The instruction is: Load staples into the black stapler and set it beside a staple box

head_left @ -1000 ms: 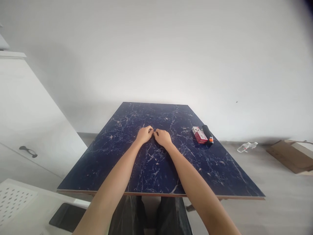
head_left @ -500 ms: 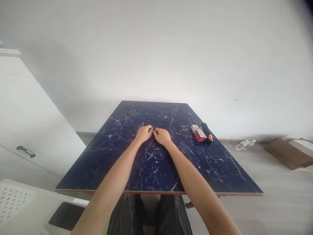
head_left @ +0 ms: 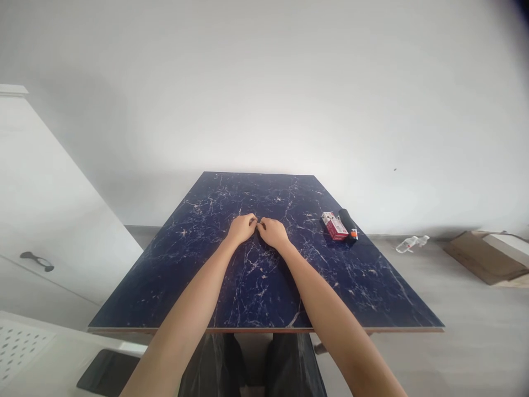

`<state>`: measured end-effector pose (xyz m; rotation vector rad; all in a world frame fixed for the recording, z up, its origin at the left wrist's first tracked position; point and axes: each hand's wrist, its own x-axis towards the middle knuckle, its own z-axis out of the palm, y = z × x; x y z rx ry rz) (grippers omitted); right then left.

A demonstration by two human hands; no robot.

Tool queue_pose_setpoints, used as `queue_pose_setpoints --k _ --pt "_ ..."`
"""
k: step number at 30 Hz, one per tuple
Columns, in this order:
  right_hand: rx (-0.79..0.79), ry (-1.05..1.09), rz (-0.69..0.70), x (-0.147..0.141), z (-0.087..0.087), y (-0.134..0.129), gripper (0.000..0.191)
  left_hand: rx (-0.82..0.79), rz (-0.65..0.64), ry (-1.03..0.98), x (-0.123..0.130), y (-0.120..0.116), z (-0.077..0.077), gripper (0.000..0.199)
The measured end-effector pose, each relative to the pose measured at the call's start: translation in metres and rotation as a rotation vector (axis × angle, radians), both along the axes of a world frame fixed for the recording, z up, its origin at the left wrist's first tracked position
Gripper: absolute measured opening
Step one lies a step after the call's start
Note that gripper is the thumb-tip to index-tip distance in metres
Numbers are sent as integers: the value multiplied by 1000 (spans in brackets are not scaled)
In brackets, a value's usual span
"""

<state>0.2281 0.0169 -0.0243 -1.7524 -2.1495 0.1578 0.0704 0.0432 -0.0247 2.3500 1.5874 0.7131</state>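
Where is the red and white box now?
In the head view, the red and white box lies on the right side of the blue table, just left of the black cylinder, right of the right hand.

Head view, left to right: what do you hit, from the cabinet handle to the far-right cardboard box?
Cabinet handle → dark flat object → left hand → right hand → red-and-white carton → black tube → clear plastic bottle → cardboard box.
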Motion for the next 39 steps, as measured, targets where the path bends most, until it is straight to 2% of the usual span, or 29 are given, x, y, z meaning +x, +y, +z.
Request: queue_pose_setpoints --k 22,24,27,29,31,33,34,36,37,39 --pt "71 70 19 2 -6 1 24 49 -15 27 -2 3 -3 23" --pt "112 96 6 1 -5 -2 25 80 -25 27 -1 1 -1 22" --pt "311 156 -32 7 -1 -10 25 145 -52 18 0 -8 3 23" --pt "485 185 -68 26 5 -18 23 184 -65 5 -3 -17 6 25" --pt "611 207 -151 61 13 -27 23 224 -82 -10 -11 -27 8 27" --pt "678 264 -382 111 23 -36 27 273 -117 -20 -24 -36 9 28" --pt "661 310 -524 138 28 -39 31 297 -140 -19 -33 -39 9 28" --pt "476 392 -733 189 36 -43 47 314 -174 2 -55 -42 8 30" --pt "303 416 -767 211 38 -43 56 309 -171 11 -66 -42 8 31" --pt "-68 357 -696 242 40 -41 58 274 -123 16 -87 -41 9 33"
